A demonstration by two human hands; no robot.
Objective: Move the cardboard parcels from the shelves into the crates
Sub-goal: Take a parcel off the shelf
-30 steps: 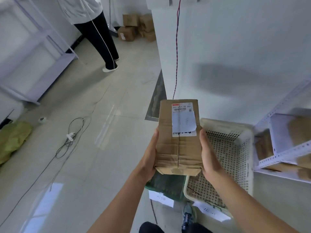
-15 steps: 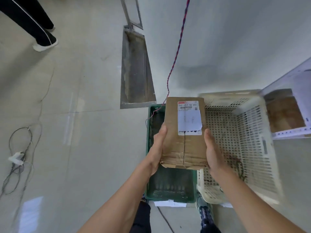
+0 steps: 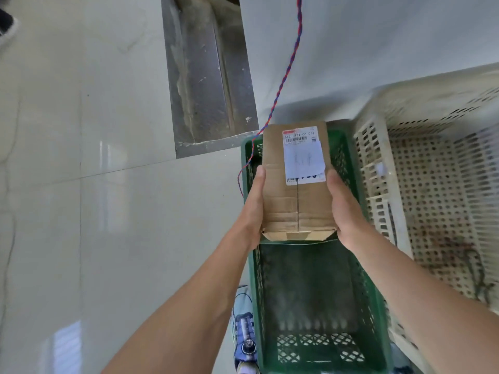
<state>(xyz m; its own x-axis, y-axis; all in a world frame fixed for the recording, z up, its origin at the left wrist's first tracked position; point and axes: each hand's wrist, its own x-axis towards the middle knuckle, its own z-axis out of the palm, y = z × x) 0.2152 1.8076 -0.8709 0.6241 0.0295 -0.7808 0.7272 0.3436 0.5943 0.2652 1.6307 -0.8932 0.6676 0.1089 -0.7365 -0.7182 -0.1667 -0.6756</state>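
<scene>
The step in hand is the drop-off: the cardboard parcel (image 3: 297,209) is hanging in the air above the far half of the green crate (image 3: 257,292), clear of its floor, with its white shipping label (image 3: 303,157) facing up. The left grip (image 3: 252,211) is holding the parcel's 9 o'clock side and the right grip (image 3: 347,211) its 3 o'clock side. Each thumb is lying along the upper edge, and the remaining fingers are tucked out of sight beneath the box, so both are clamping it between them. A larger white perforated crate (image 3: 378,171) is standing just beside the green one at 3 o'clock. A red-and-blue twisted wire (image 3: 286,76) is trailing down from 12 o'clock and over the green crate's far corner, near the left thumb.

Judging from this, the parcel is lined up and only the lowering is left. The next move is calling for both arms to sink together, keeping the box level between the crate walls. The left side needs to be staying off the wire, and the hold should loosen only once the box is sitting on the bottom.
</scene>
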